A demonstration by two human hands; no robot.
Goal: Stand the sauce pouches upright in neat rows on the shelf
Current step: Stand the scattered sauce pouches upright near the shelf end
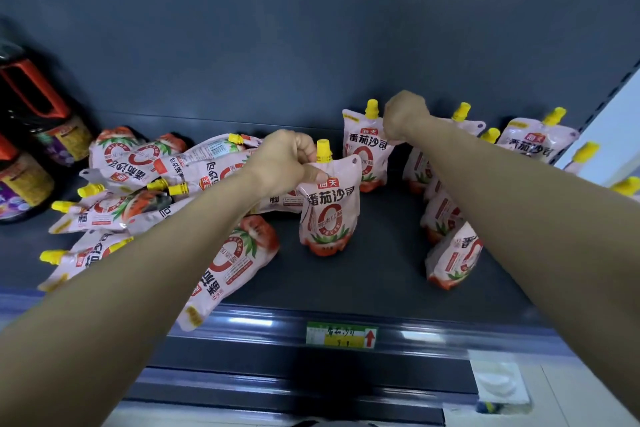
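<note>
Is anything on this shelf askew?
Yes. On the left, a heap of sauce pouches lies flat with spouts pointing every way, and one pouch hangs over the shelf's front edge. The left hand grips an upright front pouch, the right hand a back pouch.

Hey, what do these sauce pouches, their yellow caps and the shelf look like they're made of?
The pouches look like soft, glossy plastic film: they crease, sag and catch glare. Their yellow caps seem to be hard moulded plastic, smooth and opaque. The shelf looks like dark painted metal with a matte finish, though I can't be sure.
</note>
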